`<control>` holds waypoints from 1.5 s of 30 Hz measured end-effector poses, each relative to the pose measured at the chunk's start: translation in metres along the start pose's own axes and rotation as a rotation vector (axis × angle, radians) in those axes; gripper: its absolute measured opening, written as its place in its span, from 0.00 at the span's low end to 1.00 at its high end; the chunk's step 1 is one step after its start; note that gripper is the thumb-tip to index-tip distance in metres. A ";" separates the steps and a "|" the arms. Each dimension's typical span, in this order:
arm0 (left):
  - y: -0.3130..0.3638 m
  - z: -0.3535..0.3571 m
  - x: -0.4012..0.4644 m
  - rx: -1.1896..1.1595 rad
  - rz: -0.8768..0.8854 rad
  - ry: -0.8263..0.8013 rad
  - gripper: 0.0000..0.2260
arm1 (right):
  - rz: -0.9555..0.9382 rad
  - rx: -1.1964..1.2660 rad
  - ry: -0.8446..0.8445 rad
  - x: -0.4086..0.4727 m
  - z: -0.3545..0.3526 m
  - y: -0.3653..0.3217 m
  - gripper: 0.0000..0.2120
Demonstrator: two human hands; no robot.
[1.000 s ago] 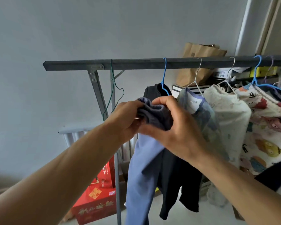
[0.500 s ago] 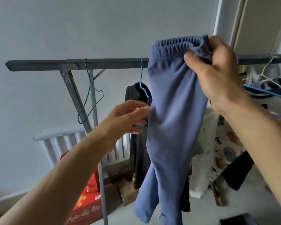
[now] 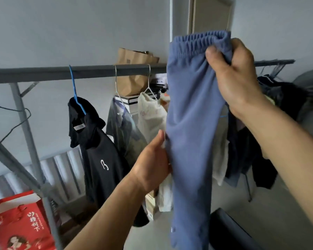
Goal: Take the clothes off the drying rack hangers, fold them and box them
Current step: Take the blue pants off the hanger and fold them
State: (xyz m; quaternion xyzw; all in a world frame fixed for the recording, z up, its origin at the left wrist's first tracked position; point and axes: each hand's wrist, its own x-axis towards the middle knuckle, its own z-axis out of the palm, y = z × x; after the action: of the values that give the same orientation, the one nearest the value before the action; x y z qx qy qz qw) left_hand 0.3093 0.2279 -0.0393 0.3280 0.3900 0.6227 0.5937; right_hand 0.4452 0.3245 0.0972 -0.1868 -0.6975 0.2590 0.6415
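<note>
Red gift box (image 3: 16, 224): low, beside the drying rack (image 3: 98, 71) leg.
Black T-shirt (image 3: 98, 156): on a blue hanger (image 3: 76, 91) left along the rail.
Cream garment (image 3: 152, 114): on a wire hanger (image 3: 149, 82), mid-rail.
My left hand (image 3: 152, 166): on the left edge of the blue sweatpants (image 3: 192, 127); fingers hidden behind the cloth, grip unclear.
My right hand (image 3: 237, 78): pinches the elastic waistband, holding the sweatpants up in front of the rail, legs hanging down.

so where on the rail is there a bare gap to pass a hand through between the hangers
The rail is bare left of the blue hanger with the black top. A narrower gap lies between that hanger and the first wire hanger. Rightward it is crowded: hung clothes sit close, and the blue trousers gripped by the right hand block the view.
</note>
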 end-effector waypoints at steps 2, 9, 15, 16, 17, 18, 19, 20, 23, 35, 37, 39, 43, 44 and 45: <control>-0.003 0.013 0.021 -0.094 0.081 -0.026 0.16 | 0.001 -0.024 0.061 0.002 -0.031 0.008 0.06; -0.014 0.036 0.074 0.269 0.286 -0.085 0.19 | 0.034 -0.080 0.073 0.012 -0.128 0.038 0.06; -0.020 0.058 0.096 0.669 0.372 0.020 0.07 | 0.178 -0.133 0.102 0.017 -0.166 0.054 0.10; -0.022 0.060 0.097 0.670 0.370 0.006 0.08 | 0.212 -0.097 0.103 0.017 -0.168 0.055 0.11; -0.024 0.062 0.098 0.658 0.358 -0.027 0.08 | 0.250 -0.043 0.099 0.018 -0.169 0.057 0.12; -0.025 0.063 0.098 0.633 0.341 -0.076 0.07 | 0.292 0.026 0.091 0.017 -0.171 0.057 0.11; -0.028 0.063 0.098 0.596 0.320 -0.122 0.07 | 0.331 0.101 0.079 0.016 -0.171 0.058 0.10; -0.030 0.064 0.098 0.542 0.295 -0.158 0.11 | 0.362 0.167 0.069 0.015 -0.171 0.057 0.09; -0.036 0.068 0.095 0.406 0.214 -0.254 0.19 | 0.407 0.299 0.074 0.015 -0.168 0.054 0.08; -0.030 0.079 0.081 0.015 -0.140 -0.382 0.16 | 0.717 0.288 0.319 0.028 -0.145 0.065 0.13; -0.025 0.078 0.079 -0.065 -0.160 -0.449 0.22 | 0.787 0.376 0.286 0.012 -0.144 0.067 0.15; -0.019 0.079 0.080 -0.121 -0.150 -0.525 0.24 | 0.877 0.510 0.208 -0.011 -0.142 0.071 0.27; -0.009 0.086 0.084 -0.159 -0.113 -0.521 0.20 | 1.074 0.537 0.089 -0.057 -0.141 0.095 0.42; -0.007 0.089 0.086 -0.143 -0.110 -0.505 0.19 | 1.120 0.501 0.051 -0.067 -0.140 0.101 0.45; -0.005 0.092 0.088 -0.109 -0.110 -0.479 0.18 | 1.148 0.472 0.002 -0.074 -0.140 0.107 0.48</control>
State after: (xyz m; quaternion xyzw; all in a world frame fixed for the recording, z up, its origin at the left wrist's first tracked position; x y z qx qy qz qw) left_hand 0.3846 0.3243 -0.0042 0.4121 0.2211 0.5141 0.7191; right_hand 0.5840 0.3824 -0.0205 -0.3854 -0.4090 0.7097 0.4248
